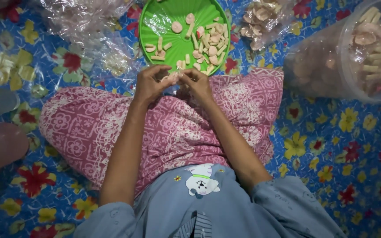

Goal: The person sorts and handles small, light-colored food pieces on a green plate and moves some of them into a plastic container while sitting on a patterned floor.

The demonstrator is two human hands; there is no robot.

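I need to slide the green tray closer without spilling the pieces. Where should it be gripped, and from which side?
Grip the green tray by its raised rim on the bare left edge, coming in from the left. The pieces crowd its right and near side, and both hands sit at the near edge, so the left rim is likely freest.
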